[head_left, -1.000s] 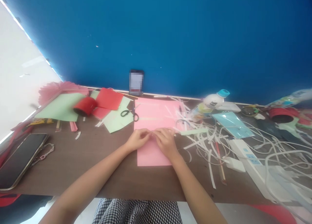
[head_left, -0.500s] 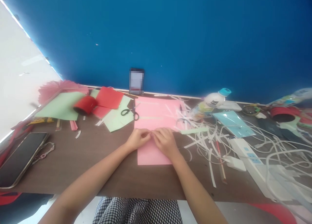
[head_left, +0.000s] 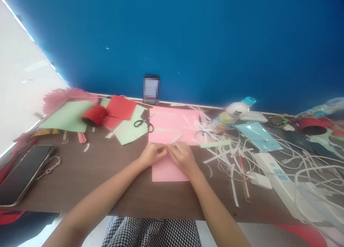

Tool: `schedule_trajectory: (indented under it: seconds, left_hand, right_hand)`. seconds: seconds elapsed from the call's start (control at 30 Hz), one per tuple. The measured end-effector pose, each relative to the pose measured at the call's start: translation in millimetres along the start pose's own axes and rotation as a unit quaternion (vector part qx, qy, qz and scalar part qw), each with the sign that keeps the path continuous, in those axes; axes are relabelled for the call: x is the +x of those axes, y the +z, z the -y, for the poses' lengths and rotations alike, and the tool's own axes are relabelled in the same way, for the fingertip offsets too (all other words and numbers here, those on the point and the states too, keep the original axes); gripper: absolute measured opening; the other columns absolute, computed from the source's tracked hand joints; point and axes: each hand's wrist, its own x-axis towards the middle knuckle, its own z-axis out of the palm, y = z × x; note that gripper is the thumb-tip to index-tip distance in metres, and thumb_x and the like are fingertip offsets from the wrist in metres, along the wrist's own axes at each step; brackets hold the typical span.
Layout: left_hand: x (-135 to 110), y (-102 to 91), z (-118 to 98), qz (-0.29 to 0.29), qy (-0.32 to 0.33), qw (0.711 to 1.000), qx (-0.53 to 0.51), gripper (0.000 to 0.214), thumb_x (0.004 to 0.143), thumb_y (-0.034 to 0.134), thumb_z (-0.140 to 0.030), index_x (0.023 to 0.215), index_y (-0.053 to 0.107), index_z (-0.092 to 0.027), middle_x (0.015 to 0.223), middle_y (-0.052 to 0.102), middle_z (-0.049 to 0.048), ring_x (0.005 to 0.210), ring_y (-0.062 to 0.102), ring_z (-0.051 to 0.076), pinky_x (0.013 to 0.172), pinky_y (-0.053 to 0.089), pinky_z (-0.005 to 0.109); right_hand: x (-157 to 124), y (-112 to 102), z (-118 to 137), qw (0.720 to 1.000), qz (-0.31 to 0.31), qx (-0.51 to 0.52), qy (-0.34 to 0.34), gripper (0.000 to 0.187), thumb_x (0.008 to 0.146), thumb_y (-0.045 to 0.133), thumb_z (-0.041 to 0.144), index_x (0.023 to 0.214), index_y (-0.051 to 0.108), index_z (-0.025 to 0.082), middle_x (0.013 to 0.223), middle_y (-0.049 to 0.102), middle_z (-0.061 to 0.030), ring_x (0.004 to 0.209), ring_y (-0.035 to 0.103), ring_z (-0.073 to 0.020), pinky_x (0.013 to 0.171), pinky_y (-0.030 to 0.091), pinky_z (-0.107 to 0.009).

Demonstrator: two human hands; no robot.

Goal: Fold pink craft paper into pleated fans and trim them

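My left hand (head_left: pixel 153 154) and my right hand (head_left: pixel 182 156) meet over the pink paper (head_left: pixel 169 171), fingertips pinched together. A thin white paper strip (head_left: pixel 177 137) sticks out above the pinch, slanting up to the right. Its lower end is hidden by my fingers. Beyond my hands lies more pink paper (head_left: pixel 163 137), with pale strips scattered across it. Black-handled scissors (head_left: pixel 149 126) rest at its left edge.
Left are a red tape roll (head_left: pixel 94 115), red paper (head_left: pixel 122 107), green sheets (head_left: pixel 131 132) and a phone (head_left: pixel 25 175). On the right are paper offcuts, a glue bottle (head_left: pixel 238 109), tangled white cables and a power strip (head_left: pixel 279 182). Another phone (head_left: pixel 151 89) leans on the blue wall.
The white paper strip now shows above my fingertips, where it was not visible before. Both hands stay in nearly the same place, still pinched together.
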Motion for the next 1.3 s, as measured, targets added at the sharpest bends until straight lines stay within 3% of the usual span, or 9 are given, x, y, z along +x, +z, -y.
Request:
schedule_trajectory:
  seconds: [0.13, 0.47, 0.63, 0.83, 1.03, 1.3]
  left_hand:
    - [-1.1, 1.7, 1.7, -0.015, -0.005, 1.0, -0.002, 0.024, 0.075, 0.047, -0.022, 0.06, 0.064, -0.013, 0.054, 0.058, -0.0002, 0.053, 0.047, 0.009, 0.054, 0.038, 0.017]
    - [0.1, 0.7, 0.3, -0.03, -0.017, 0.998, -0.048, 0.019, 0.074, 0.05, -0.019, 0.076, 0.069, -0.016, 0.073, 0.07, 0.0018, 0.062, 0.06, 0.013, 0.059, 0.043, 0.019]
    - [-0.8, 1.4, 1.4, -0.03, -0.015, 0.999, -0.026, 0.021, 0.076, 0.048, -0.02, 0.08, 0.068, -0.017, 0.075, 0.07, 0.002, 0.061, 0.059, 0.012, 0.06, 0.043, 0.02]
    - [-1.7, 2.5, 4.2, -0.021, 0.029, 0.998, 0.06, 0.024, 0.077, 0.047, -0.02, 0.061, 0.064, -0.016, 0.055, 0.061, 0.0009, 0.05, 0.049, 0.009, 0.053, 0.037, 0.02]
    - [-1.7, 3.5, 5.2, -0.049, 0.053, 0.996, 0.054, 0.024, 0.078, 0.048, -0.023, 0.063, 0.064, -0.016, 0.053, 0.059, -0.0005, 0.048, 0.047, 0.008, 0.051, 0.036, 0.018]
    - [-1.7, 2.5, 3.2, -0.054, 0.028, 0.998, 0.013, 0.018, 0.076, 0.052, -0.022, 0.071, 0.068, -0.018, 0.064, 0.067, 0.0006, 0.054, 0.054, 0.009, 0.055, 0.04, 0.019]
  right_hand:
    - [-0.9, 2.4, 2.1, 1.0, -0.018, 0.013, 0.012, 0.018, 0.084, 0.045, 0.017, 0.089, 0.062, 0.017, 0.072, 0.057, -0.0052, 0.067, 0.05, -0.0158, 0.061, 0.035, -0.03]
    - [1.5, 9.1, 8.3, 0.979, -0.084, 0.138, 0.126, 0.016, 0.081, 0.048, 0.019, 0.082, 0.064, 0.021, 0.069, 0.058, -0.0026, 0.067, 0.054, -0.0149, 0.064, 0.044, -0.03]
    - [1.0, 3.5, 3.1, 0.992, -0.033, 0.097, 0.068, 0.018, 0.083, 0.047, 0.018, 0.091, 0.063, 0.02, 0.073, 0.06, -0.0041, 0.07, 0.054, -0.0161, 0.064, 0.042, -0.031]
    - [-1.1, 2.3, 1.5, 0.996, -0.016, 0.073, 0.049, 0.018, 0.083, 0.047, 0.016, 0.09, 0.063, 0.018, 0.075, 0.06, -0.0059, 0.07, 0.053, -0.0171, 0.064, 0.042, -0.032]
    - [0.2, 9.7, 5.9, 0.969, -0.083, 0.2, 0.121, 0.016, 0.079, 0.051, 0.015, 0.086, 0.064, 0.021, 0.073, 0.059, -0.0031, 0.07, 0.056, -0.015, 0.065, 0.047, -0.03]
    - [5.3, 8.1, 10.8, 0.941, -0.11, 0.259, 0.189, 0.014, 0.075, 0.054, 0.015, 0.076, 0.067, 0.02, 0.07, 0.061, -0.0023, 0.064, 0.057, -0.0129, 0.057, 0.047, -0.026]
